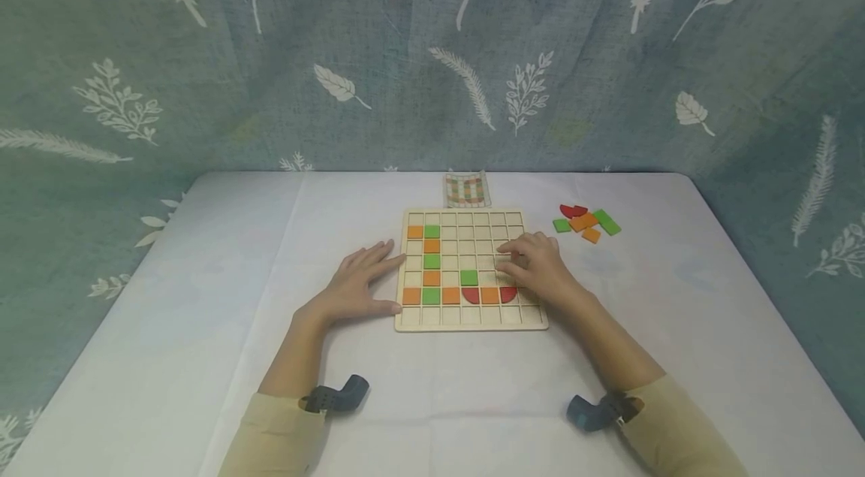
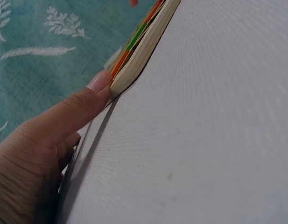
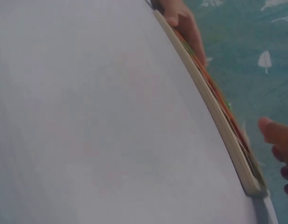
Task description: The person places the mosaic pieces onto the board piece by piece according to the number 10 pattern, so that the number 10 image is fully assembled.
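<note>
A wooden grid board (image 1: pixel 473 319) lies on the table with orange squares, green squares and red quarter-round pieces set in its cells. My left hand (image 1: pixel 358 282) rests at the board's left side, fingers spread, the thumb and a fingertip at its edge. In the left wrist view the thumb (image 2: pixel 83 100) touches the board's corner (image 2: pixel 134 65). Over the right part of the board hovers my right hand (image 1: pixel 541 267), thumb and index finger bent and apart, with nothing visible between them. A green square (image 1: pixel 469 278) and a red quarter-round (image 1: pixel 508 295) sit close to it.
Behind the board lies a small pattern card (image 1: pixel 466 190) with a coloured grid. Loose pieces are piled at the back right: red ones (image 1: pixel 570 211), an orange one (image 1: pixel 591 236), a green rectangle (image 1: pixel 607 221) and a green square (image 1: pixel 562 225). A leaf-patterned curtain (image 1: pixel 405 101) hangs behind the table.
</note>
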`<state>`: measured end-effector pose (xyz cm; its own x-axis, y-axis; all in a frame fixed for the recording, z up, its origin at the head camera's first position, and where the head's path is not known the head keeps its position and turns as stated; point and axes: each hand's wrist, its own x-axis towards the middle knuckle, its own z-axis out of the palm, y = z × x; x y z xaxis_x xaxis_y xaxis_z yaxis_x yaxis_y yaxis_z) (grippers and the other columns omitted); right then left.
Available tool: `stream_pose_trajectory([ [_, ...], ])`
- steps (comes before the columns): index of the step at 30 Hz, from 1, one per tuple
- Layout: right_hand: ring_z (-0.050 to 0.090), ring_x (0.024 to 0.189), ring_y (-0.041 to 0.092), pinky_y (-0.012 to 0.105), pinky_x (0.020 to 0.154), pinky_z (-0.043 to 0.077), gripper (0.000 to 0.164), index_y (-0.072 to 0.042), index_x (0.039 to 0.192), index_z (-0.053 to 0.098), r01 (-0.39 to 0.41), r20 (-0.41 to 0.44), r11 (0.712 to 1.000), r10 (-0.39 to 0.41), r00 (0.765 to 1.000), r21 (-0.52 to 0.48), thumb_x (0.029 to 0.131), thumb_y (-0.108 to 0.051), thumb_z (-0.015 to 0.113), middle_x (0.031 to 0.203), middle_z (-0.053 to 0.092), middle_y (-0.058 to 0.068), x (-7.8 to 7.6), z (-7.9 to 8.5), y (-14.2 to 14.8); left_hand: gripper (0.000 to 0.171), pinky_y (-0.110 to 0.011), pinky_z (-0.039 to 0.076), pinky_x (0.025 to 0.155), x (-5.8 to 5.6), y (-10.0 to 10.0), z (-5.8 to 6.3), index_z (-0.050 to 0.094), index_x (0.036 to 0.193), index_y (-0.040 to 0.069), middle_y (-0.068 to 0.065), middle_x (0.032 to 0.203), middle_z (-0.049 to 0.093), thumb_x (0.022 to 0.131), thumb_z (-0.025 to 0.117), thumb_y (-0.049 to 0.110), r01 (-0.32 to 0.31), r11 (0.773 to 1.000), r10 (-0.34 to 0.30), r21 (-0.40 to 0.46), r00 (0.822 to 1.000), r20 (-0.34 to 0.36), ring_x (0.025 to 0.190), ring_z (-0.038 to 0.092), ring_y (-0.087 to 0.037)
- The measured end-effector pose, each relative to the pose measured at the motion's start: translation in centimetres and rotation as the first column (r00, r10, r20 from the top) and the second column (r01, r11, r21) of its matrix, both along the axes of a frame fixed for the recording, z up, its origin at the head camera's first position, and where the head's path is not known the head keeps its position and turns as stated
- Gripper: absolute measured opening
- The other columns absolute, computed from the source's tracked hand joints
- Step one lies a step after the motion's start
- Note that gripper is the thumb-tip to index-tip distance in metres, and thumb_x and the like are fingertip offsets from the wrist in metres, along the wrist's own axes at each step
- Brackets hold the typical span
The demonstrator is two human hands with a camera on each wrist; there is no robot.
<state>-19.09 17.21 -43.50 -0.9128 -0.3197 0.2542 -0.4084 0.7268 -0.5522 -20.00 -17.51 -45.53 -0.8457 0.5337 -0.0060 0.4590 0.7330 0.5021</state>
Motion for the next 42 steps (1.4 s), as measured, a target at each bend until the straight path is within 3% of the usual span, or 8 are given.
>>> stream_pose_trajectory([
  [13,0.051,0.091,0.028,0.048,0.084,0.030,0.033,-0.004,0.107,0.068,0.149,-0.022,0.989,-0.150,0.988,-0.015,0.080,-0.021,0.076,0.081,0.060,0.008,-0.9,-0.4,4.2,0.089,-0.047,0.006,0.117,-0.1,0.0,0.0,0.037,0.146,0.024,-0.005,0.158,0.018,0.071,0.071,0.058,0.010,1.000,-0.010,-0.006,1.000,0.008,0.145,0.013,-0.028],
  [21,0.049,0.100,0.031,0.053,0.089,0.027,0.034,-0.006,0.111,0.065,0.283,-0.018,0.959,-0.283,0.959,0.006,0.084,-0.024,0.072,0.096,0.062,0.014,-2.1,-0.9,6.8,0.089,-0.046,0.005,0.117,-0.1,0.0,0.1,0.037,0.146,0.024,-0.005,0.158,0.018,0.071,0.071,0.058,0.007,1.000,-0.007,-0.010,1.000,0.008,0.145,0.012,-0.028],
  [30,0.041,0.105,0.040,0.057,0.088,0.024,0.036,-0.004,0.114,0.065,0.363,-0.038,0.929,-0.362,0.932,0.075,0.084,-0.023,0.070,0.103,0.056,0.020,-3.3,-1.8,8.9,0.089,-0.047,0.006,0.117,0.0,0.1,0.0,0.038,0.146,0.023,-0.006,0.158,0.018,0.071,0.071,0.058,0.010,1.000,-0.010,-0.009,1.000,0.015,0.145,0.012,-0.028],
  [37,0.036,0.102,0.040,0.055,0.088,0.024,0.044,-0.001,0.123,0.060,0.383,0.017,0.910,-0.391,0.920,0.155,0.087,-0.025,0.067,0.104,0.051,0.023,-3.8,-1.7,9.1,0.089,-0.047,0.006,0.117,0.0,0.1,0.0,0.038,0.146,0.023,-0.005,0.158,0.018,0.071,0.072,0.058,0.005,1.000,-0.005,-0.005,1.000,0.014,0.145,0.013,-0.028],
  [42,0.036,0.106,0.041,0.055,0.090,0.024,0.040,-0.001,0.120,0.061,0.383,0.043,0.908,-0.395,0.918,0.171,0.088,-0.024,0.066,0.105,0.053,0.022,-3.8,-1.5,8.8,0.088,-0.048,0.006,0.117,0.0,0.0,0.1,0.038,0.146,0.024,-0.005,0.158,0.018,0.072,0.072,0.057,0.006,1.000,-0.006,-0.007,1.000,0.008,0.145,0.013,-0.029],
])
